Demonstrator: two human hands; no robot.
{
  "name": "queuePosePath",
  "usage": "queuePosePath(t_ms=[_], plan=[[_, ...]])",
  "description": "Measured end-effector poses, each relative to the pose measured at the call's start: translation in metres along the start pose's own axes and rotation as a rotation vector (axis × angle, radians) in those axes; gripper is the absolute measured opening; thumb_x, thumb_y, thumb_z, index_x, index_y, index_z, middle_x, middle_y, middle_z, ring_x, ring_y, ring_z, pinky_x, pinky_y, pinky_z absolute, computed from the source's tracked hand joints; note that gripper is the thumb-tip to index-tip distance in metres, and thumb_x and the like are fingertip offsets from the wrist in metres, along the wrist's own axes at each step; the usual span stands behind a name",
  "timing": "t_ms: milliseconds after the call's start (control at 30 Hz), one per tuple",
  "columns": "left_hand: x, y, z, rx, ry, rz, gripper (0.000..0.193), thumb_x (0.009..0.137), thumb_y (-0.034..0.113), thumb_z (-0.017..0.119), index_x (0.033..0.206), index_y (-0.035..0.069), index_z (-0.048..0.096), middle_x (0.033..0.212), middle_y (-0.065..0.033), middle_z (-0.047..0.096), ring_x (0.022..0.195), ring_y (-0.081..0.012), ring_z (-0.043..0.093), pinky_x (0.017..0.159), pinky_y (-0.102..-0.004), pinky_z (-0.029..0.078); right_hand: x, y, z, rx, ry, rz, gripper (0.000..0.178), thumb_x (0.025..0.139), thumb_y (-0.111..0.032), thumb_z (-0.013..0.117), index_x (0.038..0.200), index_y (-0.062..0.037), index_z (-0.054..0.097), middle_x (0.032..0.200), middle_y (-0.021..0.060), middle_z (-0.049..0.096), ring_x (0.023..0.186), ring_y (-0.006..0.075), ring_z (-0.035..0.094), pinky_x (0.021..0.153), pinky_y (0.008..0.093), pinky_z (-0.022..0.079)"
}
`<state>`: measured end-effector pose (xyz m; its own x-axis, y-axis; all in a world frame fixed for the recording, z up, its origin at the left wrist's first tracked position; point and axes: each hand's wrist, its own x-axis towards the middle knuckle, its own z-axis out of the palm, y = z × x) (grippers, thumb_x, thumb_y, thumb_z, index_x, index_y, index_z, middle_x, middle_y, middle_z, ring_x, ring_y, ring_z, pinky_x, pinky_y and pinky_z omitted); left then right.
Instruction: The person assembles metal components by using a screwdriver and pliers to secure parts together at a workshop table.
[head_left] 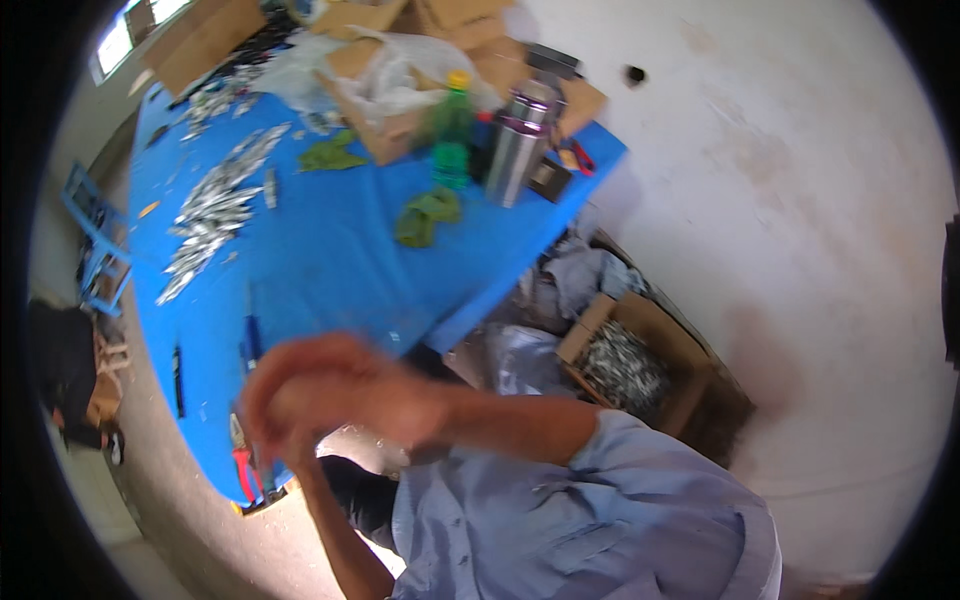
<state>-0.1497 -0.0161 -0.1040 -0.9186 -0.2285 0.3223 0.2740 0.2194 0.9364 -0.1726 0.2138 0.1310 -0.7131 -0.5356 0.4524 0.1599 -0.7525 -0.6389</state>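
One pair of red-handled pliers [242, 462] lies on the blue-covered table [330, 270], just beside the hands; farther off stand one green bottle [452, 145] and one steel thermos [515, 155]. The blurred right hand [360, 395] overlaps the left hand [288, 425], right forearm [520, 425] nearly level, left forearm [340, 535] slanting up; whether fingers clench or grasp anything, I cannot tell

Blue-covered table [320, 270]: silvery pieces [215, 210], probably metal; green bottle [453, 140], steel flask [516, 155], red-handled pliers [243, 462].
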Motion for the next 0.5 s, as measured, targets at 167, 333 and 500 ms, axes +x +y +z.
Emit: queuePosePath(t_ms=[167, 333, 500], plan=[[0.009, 0.006, -0.006, 0.066, 0.074, -0.378, 0.025, 0.103, 0.016, 0.064, 0.121, -0.001, 0.071, 0.086, -0.0018, 0.066, 0.068, -0.0045, 0.055, 0.056, -0.0196, 0.045, 0.005, -0.010, 0.086, 0.281, -0.403, 0.050, 0.031, 0.102, -0.029, 0.063, 0.106, 0.0020, 0.066, 0.093, 0.0091, 0.069, 0.090, 0.0200, 0.069, 0.078, 0.0361, 0.052], [0.008, 0.006, 0.000, 0.081, 0.095, -0.362, 0.026, 0.101, 0.017, 0.068, 0.120, 0.000, 0.072, 0.085, -0.0010, 0.065, 0.066, -0.0033, 0.053, 0.052, -0.0183, 0.042, -0.003, 0.004, 0.095, 0.284, -0.461, -0.020, 0.028, 0.100, -0.027, 0.063, 0.104, 0.0007, 0.066, 0.092, 0.0083, 0.069, 0.090, 0.0202, 0.069, 0.078, 0.0365, 0.052], [0.007, 0.002, -0.008, 0.063, 0.113, -0.366, 0.025, 0.102, 0.016, 0.068, 0.120, 0.000, 0.072, 0.086, -0.0014, 0.066, 0.066, -0.0034, 0.053, 0.052, -0.0184, 0.042, -0.007, 0.008, 0.094, 0.272, -0.466, -0.048, 0.025, 0.099, -0.025, 0.064, 0.102, -0.0005, 0.067, 0.091, 0.0076, 0.070, 0.090, 0.0204, 0.069, 0.078, 0.0369, 0.051]])
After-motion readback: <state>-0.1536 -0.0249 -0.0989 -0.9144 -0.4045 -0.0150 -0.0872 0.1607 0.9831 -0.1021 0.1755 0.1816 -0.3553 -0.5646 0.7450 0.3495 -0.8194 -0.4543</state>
